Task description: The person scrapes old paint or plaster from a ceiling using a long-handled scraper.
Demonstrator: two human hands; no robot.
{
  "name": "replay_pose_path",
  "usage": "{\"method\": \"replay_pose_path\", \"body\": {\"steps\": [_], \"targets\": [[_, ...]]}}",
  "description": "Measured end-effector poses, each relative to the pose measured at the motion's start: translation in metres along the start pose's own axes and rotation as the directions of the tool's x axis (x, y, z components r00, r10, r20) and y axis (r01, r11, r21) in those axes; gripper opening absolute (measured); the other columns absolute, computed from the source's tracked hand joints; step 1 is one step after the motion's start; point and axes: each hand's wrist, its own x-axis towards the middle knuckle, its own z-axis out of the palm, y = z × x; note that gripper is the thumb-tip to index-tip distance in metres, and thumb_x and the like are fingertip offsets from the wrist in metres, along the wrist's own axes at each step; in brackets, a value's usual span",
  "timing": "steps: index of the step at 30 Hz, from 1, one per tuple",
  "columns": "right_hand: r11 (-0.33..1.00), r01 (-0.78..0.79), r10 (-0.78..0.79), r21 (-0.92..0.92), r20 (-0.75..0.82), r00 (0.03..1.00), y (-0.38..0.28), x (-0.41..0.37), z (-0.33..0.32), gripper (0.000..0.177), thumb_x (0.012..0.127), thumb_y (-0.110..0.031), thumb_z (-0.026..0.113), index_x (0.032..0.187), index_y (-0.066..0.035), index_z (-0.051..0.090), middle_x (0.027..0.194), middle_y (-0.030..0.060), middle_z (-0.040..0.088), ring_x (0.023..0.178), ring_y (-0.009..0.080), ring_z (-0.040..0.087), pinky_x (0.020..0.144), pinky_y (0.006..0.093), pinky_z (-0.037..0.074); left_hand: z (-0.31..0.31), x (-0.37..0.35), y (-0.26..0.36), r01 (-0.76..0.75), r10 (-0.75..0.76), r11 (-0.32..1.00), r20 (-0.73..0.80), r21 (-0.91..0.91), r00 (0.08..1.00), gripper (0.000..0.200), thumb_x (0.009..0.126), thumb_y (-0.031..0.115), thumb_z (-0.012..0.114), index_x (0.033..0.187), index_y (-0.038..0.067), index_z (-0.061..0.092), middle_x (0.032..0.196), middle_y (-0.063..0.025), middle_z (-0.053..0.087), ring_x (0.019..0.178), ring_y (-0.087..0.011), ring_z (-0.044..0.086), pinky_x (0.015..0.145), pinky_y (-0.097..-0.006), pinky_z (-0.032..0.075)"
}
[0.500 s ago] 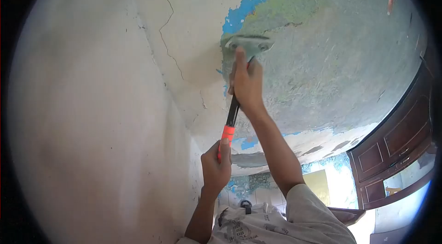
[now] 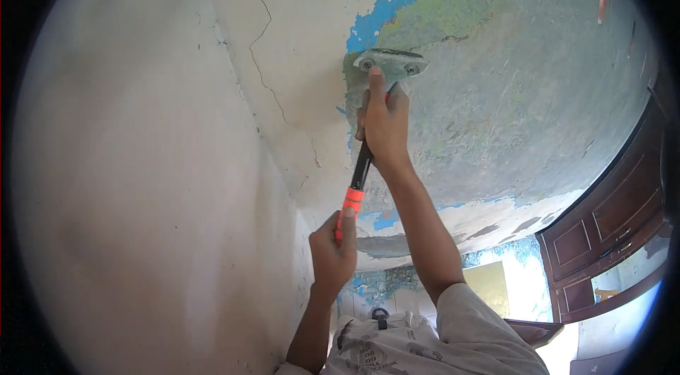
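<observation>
A scraper with a black and orange handle (image 2: 356, 184) and a wide metal blade (image 2: 391, 62) is pressed against a wall of peeling blue and green paint (image 2: 489, 92). My right hand (image 2: 383, 123) is closed around the upper handle, with its index finger stretched up onto the blade. My left hand (image 2: 331, 251) grips the orange lower end of the handle. Both arms reach upward from the bottom of the view.
A white wall (image 2: 142, 198) meets the painted one at a corner on the left, with a long crack (image 2: 262, 42) running down it. Dark wooden cabinet doors (image 2: 616, 219) stand at the right. Tiles and a bright yellow panel (image 2: 489, 283) lie below.
The scraper blade and my right hand have shifted slightly up and to the right along the wall. My left hand has followed a little upward on the handle end.
</observation>
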Motion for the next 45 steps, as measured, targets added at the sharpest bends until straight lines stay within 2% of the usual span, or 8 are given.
{"method": "replay_pose_path", "body": {"steps": [3, 9, 12, 15, 21, 24, 30, 45], "targets": [[0.996, -0.025, 0.028, -0.091, 0.033, 0.999, 0.009, -0.01, 0.003, 0.054, 0.105, -0.049, 0.054, 0.079, -0.002, 0.044, 0.058, 0.0016, 0.045, 0.04, 0.0119, 0.049, 0.036, 0.0298, 0.042, -0.005, -0.008, -0.006, 0.125, -0.124, 0.991, 0.023, -0.058, 0.992, 0.053, 0.11, 0.04, 0.048, 0.07, 0.005, 0.051, 0.058, 0.0041, 0.043, 0.05, -0.0058, 0.041, 0.047, -0.026, 0.031], [0.999, -0.034, 0.035, -0.034, 0.04, 0.999, -0.011, 0.002, -0.004, 0.057, 0.105, -0.049, 0.053, 0.082, 0.002, 0.048, 0.059, 0.0024, 0.046, 0.04, 0.0123, 0.05, 0.036, 0.0319, 0.043, 0.003, 0.0, 0.01, 0.026, -0.025, 0.999, 0.025, -0.035, 0.999, 0.054, 0.11, 0.041, 0.047, 0.07, 0.006, 0.051, 0.057, 0.0044, 0.043, 0.049, -0.0051, 0.04, 0.046, -0.0246, 0.03], [0.998, 0.029, -0.029, -0.05, 0.001, 1.0, 0.008, -0.008, 0.005, 0.054, 0.106, -0.048, 0.053, 0.081, 0.001, 0.048, 0.058, 0.0021, 0.046, 0.04, 0.0115, 0.049, 0.035, 0.0315, 0.042, -0.006, -0.002, -0.001, 0.096, -0.095, 0.995, 0.008, -0.041, 0.995, 0.054, 0.11, 0.041, 0.047, 0.07, 0.005, 0.051, 0.057, 0.0035, 0.044, 0.049, -0.0054, 0.041, 0.046, -0.0251, 0.03], [0.994, -0.04, 0.045, -0.097, 0.042, 0.998, 0.003, -0.01, 0.002, 0.053, 0.106, -0.047, 0.052, 0.079, -0.002, 0.047, 0.059, 0.0014, 0.046, 0.041, 0.0107, 0.048, 0.036, 0.031, 0.042, -0.003, -0.006, -0.005, 0.098, -0.097, 0.992, 0.022, -0.078, 0.995, 0.054, 0.11, 0.041, 0.048, 0.07, 0.004, 0.051, 0.057, 0.0031, 0.044, 0.049, -0.0059, 0.04, 0.046, -0.0257, 0.03], [1.0, 0.005, -0.005, -0.008, 0.005, 1.0, 0.0, -0.002, 0.006, 0.054, 0.105, -0.048, 0.053, 0.078, -0.002, 0.046, 0.058, 0.0009, 0.045, 0.04, 0.0111, 0.047, 0.035, 0.0301, 0.042, -0.007, 0.003, 0.003, 0.011, -0.011, 1.0, -0.003, 0.008, 1.0, 0.054, 0.11, 0.04, 0.047, 0.069, 0.005, 0.051, 0.057, 0.0034, 0.044, 0.049, -0.0053, 0.04, 0.046, -0.0256, 0.031], [0.998, -0.018, 0.019, -0.065, 0.017, 1.0, 0.004, -0.007, 0.007, 0.054, 0.105, -0.048, 0.053, 0.078, -0.002, 0.046, 0.058, 0.0009, 0.045, 0.041, 0.011, 0.047, 0.036, 0.0296, 0.042, -0.012, -0.005, -0.002, 0.146, -0.145, 0.988, 0.029, -0.045, 0.989, 0.05, 0.109, 0.035, 0.052, 0.074, 0.0, 0.056, 0.057, 0.0004, 0.046, 0.055, -0.0073, 0.041, 0.051, -0.0301, 0.033], [0.999, -0.018, 0.018, -0.027, 0.019, 1.0, -0.01, -0.001, 0.004, 0.055, 0.105, -0.049, 0.053, 0.08, 0.0, 0.047, 0.059, 0.0026, 0.047, 0.041, 0.0124, 0.049, 0.035, 0.0308, 0.043, -0.002, 0.002, 0.011, -0.004, 0.004, 1.0, 0.01, 0.002, 1.0, 0.054, 0.11, 0.041, 0.047, 0.069, 0.005, 0.051, 0.057, 0.0033, 0.044, 0.049, -0.0053, 0.04, 0.047, -0.0256, 0.031], [0.995, -0.041, 0.042, -0.091, 0.011, 0.999, 0.003, -0.005, 0.006, 0.055, 0.106, -0.048, 0.053, 0.078, -0.001, 0.048, 0.06, 0.0026, 0.048, 0.042, 0.0122, 0.048, 0.037, 0.0319, 0.041, -0.005, 0.004, 0.001, 0.051, -0.051, 0.999, 0.02, -0.012, 0.998, 0.055, 0.11, 0.042, 0.048, 0.069, 0.005, 0.051, 0.057, 0.0034, 0.042, 0.051, -0.0058, 0.039, 0.048, -0.0265, 0.031]]}}
